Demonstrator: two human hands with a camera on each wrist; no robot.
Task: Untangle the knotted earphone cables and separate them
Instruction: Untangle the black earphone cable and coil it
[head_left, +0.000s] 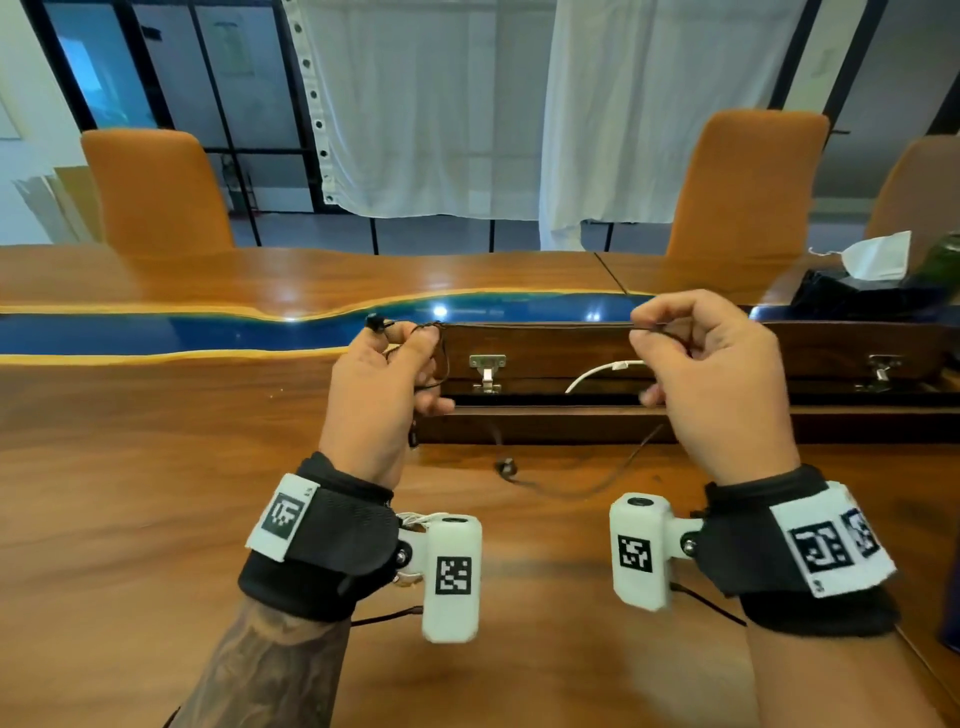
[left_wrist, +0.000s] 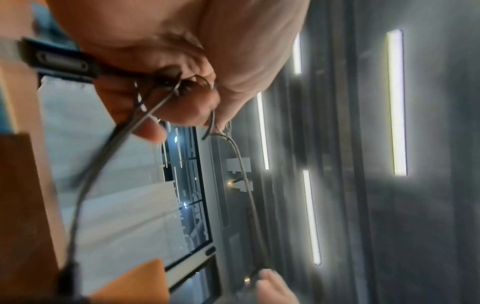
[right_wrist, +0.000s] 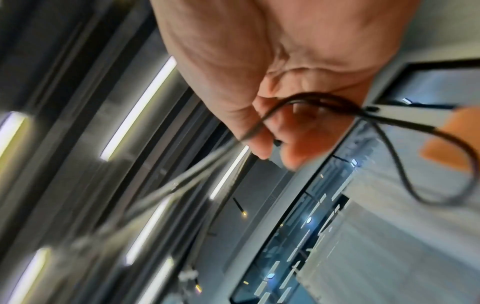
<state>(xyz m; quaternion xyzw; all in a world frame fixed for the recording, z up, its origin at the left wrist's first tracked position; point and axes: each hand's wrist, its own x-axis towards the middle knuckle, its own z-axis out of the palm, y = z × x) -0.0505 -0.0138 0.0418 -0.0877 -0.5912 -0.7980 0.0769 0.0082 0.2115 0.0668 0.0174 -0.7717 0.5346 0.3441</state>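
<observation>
A thin black earphone cable (head_left: 535, 325) is stretched taut between my two raised hands above the wooden table (head_left: 156, 467). My left hand (head_left: 387, 364) pinches one end, where loops of the cable bunch in its fingers (left_wrist: 182, 88); one earbud (head_left: 374, 323) sticks out above the thumb. My right hand (head_left: 691, 353) pinches the other end of the cable (right_wrist: 298, 102). A slack strand hangs down from it to a second earbud (head_left: 505, 466) lying on the table. An inline remote (left_wrist: 59, 59) shows by my left palm.
An open cable compartment (head_left: 675, 400) is set into the table behind my hands, with a white charging cable (head_left: 602, 371) in it. A white face mask (head_left: 872, 254) and dark items lie far right. Orange chairs (head_left: 156, 192) stand across the table.
</observation>
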